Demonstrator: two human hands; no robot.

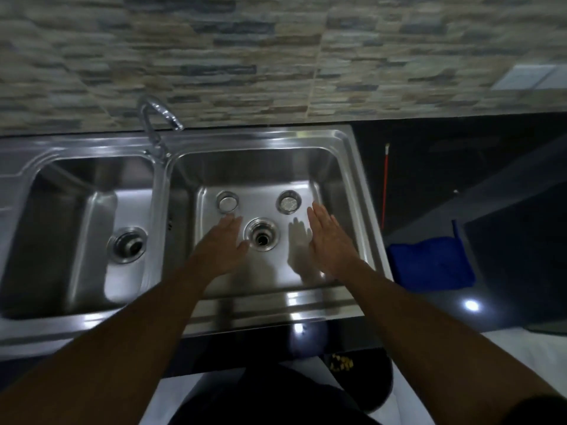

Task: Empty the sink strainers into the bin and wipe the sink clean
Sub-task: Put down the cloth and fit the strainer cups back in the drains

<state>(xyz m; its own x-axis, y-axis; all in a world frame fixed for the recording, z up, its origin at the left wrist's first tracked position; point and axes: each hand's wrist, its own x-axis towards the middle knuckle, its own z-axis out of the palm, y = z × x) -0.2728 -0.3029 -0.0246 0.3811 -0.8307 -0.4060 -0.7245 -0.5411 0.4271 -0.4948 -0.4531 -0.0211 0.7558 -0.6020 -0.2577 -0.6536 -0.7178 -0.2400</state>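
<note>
Both arms reach into the sink (349, 167). My left hand (222, 245) and right hand (329, 240) are spread, holding nothing. I should pinch each strainer (227, 202) rim gently and lift straight up.

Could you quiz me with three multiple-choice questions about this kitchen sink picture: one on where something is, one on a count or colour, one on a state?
1. Where does the folded blue cloth lie?
A. In the left basin
B. On the dark counter right of the steel sink
C. Over the tap

2. How many small round metal strainers sit loose on the right basin's floor?
A. One
B. Two
C. Four

3. What are the hands doing?
A. Open, holding nothing
B. Clutching the cloth
C. Turning the tap

Answers: 1 B, it rests beside the sink's right rim. 2 B, both lie behind the open drain. 3 A, left hand and right hand show flat, spread fingers.
</note>
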